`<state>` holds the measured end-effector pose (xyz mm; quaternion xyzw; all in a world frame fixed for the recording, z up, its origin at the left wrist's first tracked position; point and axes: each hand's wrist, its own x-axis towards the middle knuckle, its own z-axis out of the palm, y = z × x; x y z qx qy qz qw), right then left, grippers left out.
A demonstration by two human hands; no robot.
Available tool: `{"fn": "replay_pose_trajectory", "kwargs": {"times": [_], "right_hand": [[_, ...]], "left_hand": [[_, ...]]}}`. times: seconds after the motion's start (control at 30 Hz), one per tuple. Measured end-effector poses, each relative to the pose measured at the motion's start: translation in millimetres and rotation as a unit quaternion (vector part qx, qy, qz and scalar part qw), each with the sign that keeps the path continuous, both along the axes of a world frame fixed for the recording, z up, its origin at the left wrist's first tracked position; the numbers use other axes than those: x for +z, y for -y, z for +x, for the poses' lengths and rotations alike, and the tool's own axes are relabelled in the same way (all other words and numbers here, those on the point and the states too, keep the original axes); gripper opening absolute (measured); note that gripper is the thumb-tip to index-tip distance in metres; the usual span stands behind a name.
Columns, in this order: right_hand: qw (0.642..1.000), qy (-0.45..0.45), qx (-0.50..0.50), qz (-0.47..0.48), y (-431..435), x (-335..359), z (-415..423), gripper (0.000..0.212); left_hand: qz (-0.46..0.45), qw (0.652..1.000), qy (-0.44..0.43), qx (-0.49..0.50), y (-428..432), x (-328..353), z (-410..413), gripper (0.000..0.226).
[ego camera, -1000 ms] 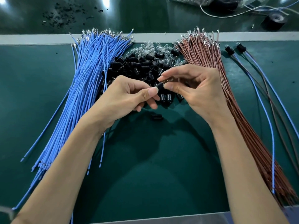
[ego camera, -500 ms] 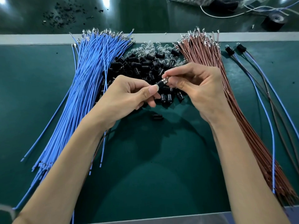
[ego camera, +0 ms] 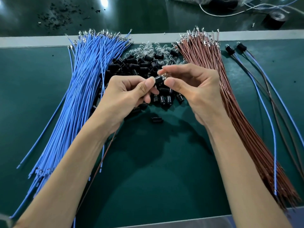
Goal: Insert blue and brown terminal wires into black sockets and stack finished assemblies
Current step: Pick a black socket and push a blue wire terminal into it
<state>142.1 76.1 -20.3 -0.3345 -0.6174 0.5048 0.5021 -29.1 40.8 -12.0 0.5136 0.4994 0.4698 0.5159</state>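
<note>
My left hand (ego camera: 126,94) pinches a black socket (ego camera: 159,79) between thumb and forefinger, above the pile of black sockets (ego camera: 136,66). A brown wire (ego camera: 105,152) and a blue wire (ego camera: 102,155) trail from that hand under my left forearm. My right hand (ego camera: 197,92) pinches a small shiny piece (ego camera: 164,76) at the socket's right end; what it is I cannot tell. The blue wire bundle (ego camera: 79,96) lies to the left, the brown wire bundle (ego camera: 213,79) to the right. Two finished assemblies (ego camera: 230,50) lie at the far right.
Clear glass bulbs (ego camera: 153,50) lie heaped behind the socket pile. One loose socket (ego camera: 157,119) lies on the green mat (ego camera: 156,178) below my hands. A black tape roll (ego camera: 274,19) and loose cables sit beyond the pale strip (ego camera: 32,41) at the back.
Both hands stayed together over the pile. My right fingers shifted on the socket's end, and a brown wire has come into view beneath my left forearm.
</note>
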Motion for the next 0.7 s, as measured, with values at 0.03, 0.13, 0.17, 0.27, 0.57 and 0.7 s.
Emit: {"fn": "replay_pose_trajectory", "kwargs": {"times": [0.03, 0.13, 0.17, 0.27, 0.57, 0.7], "right_hand": [[1.000, 0.004, -0.010, 0.001, -1, 0, 0, 0.021], [0.999, 0.018, -0.035, 0.014, -1, 0, -1, 0.022], [0.999, 0.023, -0.043, 0.022, 0, 0, -2, 0.022], [0.996, 0.036, -0.066, 0.046, 2, 1, -6, 0.025], [0.996, 0.037, -0.064, 0.042, 3, -3, -10, 0.030], [0.997, 0.041, -0.048, 0.036, 0, -2, -6, 0.031]], "left_hand": [[-0.001, 1.000, -0.003, -0.003, 0, 0, 1, 0.026], [-0.003, 1.000, -0.016, -0.014, 1, 1, 2, 0.025], [-0.003, 1.000, -0.020, -0.015, 1, 1, 1, 0.026], [0.000, 1.000, -0.018, -0.011, 2, 1, 1, 0.026], [0.004, 0.998, 0.005, 0.058, 1, -1, 6, 0.024], [0.017, 0.999, -0.021, 0.046, 2, 0, 5, 0.025]]}}
